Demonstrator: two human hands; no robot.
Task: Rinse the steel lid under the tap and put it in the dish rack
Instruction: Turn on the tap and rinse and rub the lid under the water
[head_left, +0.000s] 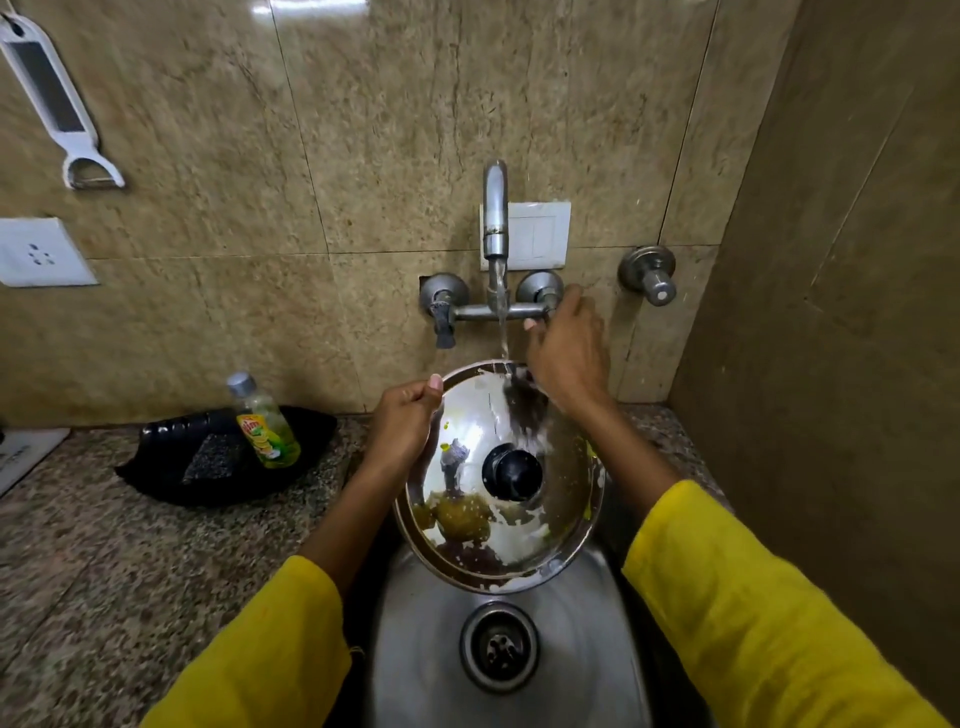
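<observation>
The round steel lid (550, 519) with a black knob in its middle is held tilted over the steel sink (571, 665), with white soap foam along its rim. My left hand (402, 421) grips its upper left edge. Water runs from the wall tap (495, 208) onto the lid's top edge. My right hand (569, 348) is raised at the tap's right valve handle, fingers curled by it; whether they grip the handle is unclear. No dish rack is in view.
A black tray (156, 467) on the granite counter at left holds a dish-soap bottle (265, 423) and a scrub pad. A second valve (652, 275) sticks out of the wall at right. A brown side wall stands close on the right. A peeler hangs at top left.
</observation>
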